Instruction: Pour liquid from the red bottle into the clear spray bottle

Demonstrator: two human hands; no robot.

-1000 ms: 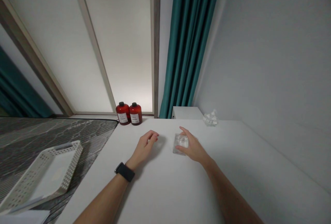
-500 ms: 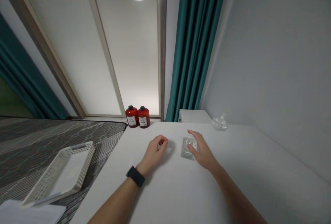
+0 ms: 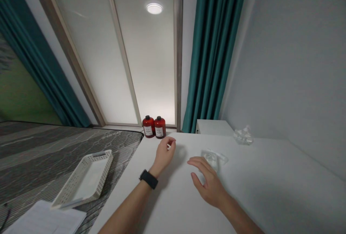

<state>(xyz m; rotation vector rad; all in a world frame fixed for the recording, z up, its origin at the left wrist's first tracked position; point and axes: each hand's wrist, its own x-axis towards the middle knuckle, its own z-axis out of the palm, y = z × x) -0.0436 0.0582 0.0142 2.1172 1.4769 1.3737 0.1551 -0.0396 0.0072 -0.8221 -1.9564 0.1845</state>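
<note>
The glass bottle (image 3: 213,157) stands on the white table (image 3: 270,190), clear and squat, with a small round top. It is the landmark here. The right hand (image 3: 209,183) lies just on the near side of the bottle, palm down over the table, fingers spread and loosely curved. Its fingertips (image 3: 193,161) reach toward the bottle's near-left edge; whether they touch the glass cannot be told, but the hand does not wrap it and grips nothing. The left hand (image 3: 164,153) is to the left of the bottle, a little apart from it, with a stretch of bare table between. Its fingers are curled in toward the thumb, pinched on something small and pale at the tips; what it is cannot be made out. A black watch (image 3: 148,179) sits on that wrist, nearer the camera than the bottle.

Beyond the bottle and to its right, close to the wall, lies a crumpled piece of clear plastic (image 3: 243,135). Left of the bottle and farther back, past the table's far edge, two red bottles (image 3: 154,127) with black caps stand side by side, touching or nearly so. Behind the glass bottle hangs a teal curtain (image 3: 213,54). Well to the left of the bottle and nearer the camera, a white perforated tray (image 3: 81,187) rests on a dark patterned surface, with a sheet of paper (image 3: 43,221) in front of it.
</note>
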